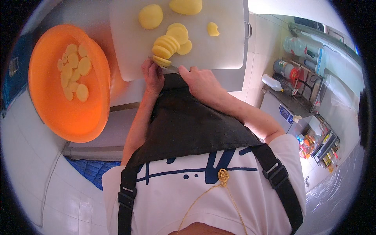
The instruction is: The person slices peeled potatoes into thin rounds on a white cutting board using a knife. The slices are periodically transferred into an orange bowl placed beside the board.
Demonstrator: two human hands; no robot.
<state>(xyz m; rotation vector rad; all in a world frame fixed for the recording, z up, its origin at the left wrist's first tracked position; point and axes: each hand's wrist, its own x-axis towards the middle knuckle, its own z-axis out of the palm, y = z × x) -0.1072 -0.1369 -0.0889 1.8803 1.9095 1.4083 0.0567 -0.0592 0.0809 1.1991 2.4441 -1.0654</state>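
On a white cutting board (220, 55), a row of potato slices (164, 47) leans together, with a few flat slices behind it. My right hand (202, 79) is closed around a knife (171, 68), whose blade lies at the slices nearest me. The fingers of my left hand (153, 75) touch the near end of these slices and the blade's tip; whether they grip a slice I cannot tell. Two peeled potatoes (150, 16) rest at the board's far side, and a small potato piece (213, 29) lies to the right.
An orange plastic basin (85, 123) with several potato slices (73, 60) stands left of the board. At the right are a shelf with bottles (273, 82), a large water jug (293, 46) and a rack of small packets (326, 144). A blue quilted cloth (85, 170) lies low at the left.
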